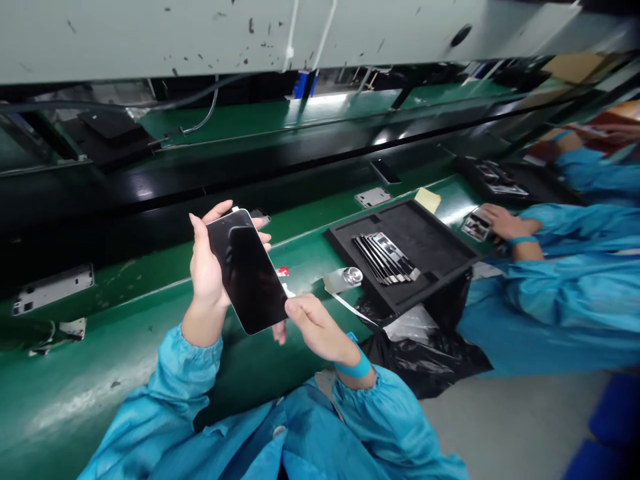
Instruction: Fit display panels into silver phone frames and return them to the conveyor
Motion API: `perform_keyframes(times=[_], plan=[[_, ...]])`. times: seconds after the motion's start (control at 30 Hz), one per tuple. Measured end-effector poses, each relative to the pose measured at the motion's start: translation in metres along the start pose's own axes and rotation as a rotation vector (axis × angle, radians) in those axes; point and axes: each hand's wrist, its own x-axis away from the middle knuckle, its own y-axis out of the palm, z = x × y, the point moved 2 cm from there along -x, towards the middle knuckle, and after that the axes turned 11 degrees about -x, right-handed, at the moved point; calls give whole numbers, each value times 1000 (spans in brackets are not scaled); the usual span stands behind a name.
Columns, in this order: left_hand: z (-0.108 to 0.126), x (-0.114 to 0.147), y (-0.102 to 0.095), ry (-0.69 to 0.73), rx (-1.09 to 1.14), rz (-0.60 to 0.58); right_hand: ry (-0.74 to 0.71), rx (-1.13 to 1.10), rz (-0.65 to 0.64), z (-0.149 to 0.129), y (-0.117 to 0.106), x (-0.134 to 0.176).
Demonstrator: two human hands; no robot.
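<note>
So the person in the blue smock has a black phone screen panel [247, 270] up in front of them, glass side facing the camera, tilted a bit. The left hand [210, 267] is wrapped around its left edge, fingers curled behind and poking out on the far side, thumb along the near side. The right hand [315, 327] is closed on the bottom right corner, pinching it between thumb and fingers. The panel sits in the air above the green counter [100, 373], not touching it.

Off to the right on the counter there's a black foam tray [440, 240] with a row of similar panels [387, 257] leaning in a stack. Just beside the tray's near left corner is a small roll of tape [353, 275]. A grey phone frame [53, 287] lies far left. A co-worker's hand [503, 223], also in blue sleeves, rests by another part at the right.
</note>
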Motion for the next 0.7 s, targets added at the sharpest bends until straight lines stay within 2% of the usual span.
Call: perform_keyframes(times=[0.07, 0.2, 0.43, 0.5, 0.7], plan=[[0, 0, 0, 1, 16, 26, 26, -17, -13, 6, -1, -1], [-7, 1, 2, 36, 30, 62, 65, -76, 57, 17, -1, -11], [-9, -3, -1, 70, 11, 144, 32, -178, 118, 33, 14, -19], [-8, -2, 0, 56, 10, 144, 70, -191, 133, 34, 16, -17], [-7, 2, 6, 70, -4, 201, 141, -339, -69, 27, 33, -14]])
